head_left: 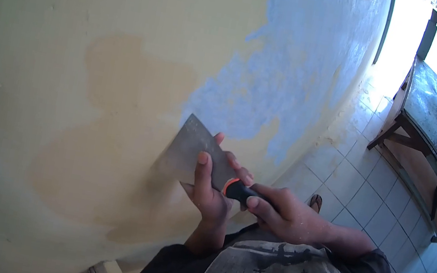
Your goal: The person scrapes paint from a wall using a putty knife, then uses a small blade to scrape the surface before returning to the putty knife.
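In the head view, I see the right hand [295, 217] closed firmly around the black handle [238, 191] of the scraper [216, 164]. From this grip, the blade [188, 143] extends to the upper left, its long axis slanting toward the lower left edge of the blue patch [248, 98] on the wall [15, 60]. The left hand [211, 202] is nearer the blade and holds it, thumb in front, fingers behind.

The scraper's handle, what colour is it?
The handle is black, with an orange band beside the blade; it shows best in the head view.
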A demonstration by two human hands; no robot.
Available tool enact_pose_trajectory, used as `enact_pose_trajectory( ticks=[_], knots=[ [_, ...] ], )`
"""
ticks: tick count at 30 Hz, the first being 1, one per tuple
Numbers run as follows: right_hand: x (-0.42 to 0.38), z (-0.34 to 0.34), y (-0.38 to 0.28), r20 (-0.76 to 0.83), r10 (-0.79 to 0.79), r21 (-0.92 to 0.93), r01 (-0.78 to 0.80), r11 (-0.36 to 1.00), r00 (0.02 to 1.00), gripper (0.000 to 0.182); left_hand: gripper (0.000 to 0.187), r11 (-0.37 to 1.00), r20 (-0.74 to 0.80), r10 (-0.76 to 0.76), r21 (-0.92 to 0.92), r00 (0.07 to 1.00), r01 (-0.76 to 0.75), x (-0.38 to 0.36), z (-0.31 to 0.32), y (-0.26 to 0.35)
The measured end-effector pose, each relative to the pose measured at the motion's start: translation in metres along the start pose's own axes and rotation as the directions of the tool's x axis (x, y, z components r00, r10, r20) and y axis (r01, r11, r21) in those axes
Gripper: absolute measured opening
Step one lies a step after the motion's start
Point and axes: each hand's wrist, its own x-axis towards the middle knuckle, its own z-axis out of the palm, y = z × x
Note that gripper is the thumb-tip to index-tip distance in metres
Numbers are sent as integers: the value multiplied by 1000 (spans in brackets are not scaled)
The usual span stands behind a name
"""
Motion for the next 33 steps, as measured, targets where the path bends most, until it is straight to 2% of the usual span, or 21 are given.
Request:
enact_pose_trajectory(
  ticks=[2, 4, 7, 10, 11, 13, 17, 20, 23, 26, 29, 33],
  knots=[
    [6, 4, 2, -5, -38, -1, 38, 999, 999, 42, 51, 999, -3, 5, -37, 1000, -5, 3, 2, -3],
    [2, 1, 1, 11, 28, -29, -28, 999, 1000, 41, 51, 995, -23, 5, -98, 1000, -7, 3, 6, 3],
    [0, -1, 0, -9, 40, -29, -40, 999, 999, 41, 53, 998, -46, 0, 59, 999, 3, -3, 5, -8],
    [1, 2, -1, -42, -33, -85, 29, 996, 999, 41, 53, 998, -51, 30, 60, 998, -27, 4, 2, 1],
    [0, 5, -3, -50, -50, -105, 45, 993, 997, 41, 53, 1000, -23, -2, -31, 1000, 1, 2, 4, 4],
    [3, -3, 1, -68, -90, -120, 82, 989, 994, 40, 55, 996, -70, 5, -86, 998, -11, 2, 11, -4],
    [-14, -15, 10, 38, -1, -185, 8, 983, 999, 41, 58, 999, -77, 22, -35, 997, -24, -21, 0, -24],
    [-20, -11, 53, 55, 16, -116, -9, 993, 998, 42, 59, 998, -53, 5, 57, 999, -2, -39, -22, -48],
    [-18, 1, 86, 21, -2, -32, 3, 999, 1000, 45, 59, 999, -87, -46, 5, 995, 47, -47, -49, -60],
    [-17, 8, 86, 50, 30, 82, -34, 996, 998, 49, 59, 999, -81, -29, 30, 996, 32, -52, -59, -55],
    [-14, 12, 88, 24, -33, 88, 31, 996, 999, 46, 53, 995, -129, 9, 98, 992, 4, -51, -45, -49],
    [-11, 16, 77, 16, -38, 48, 38, 998, 999, 44, 54, 990, -82, 12, 144, 997, 0, -41, -38, -35]
  ],
)
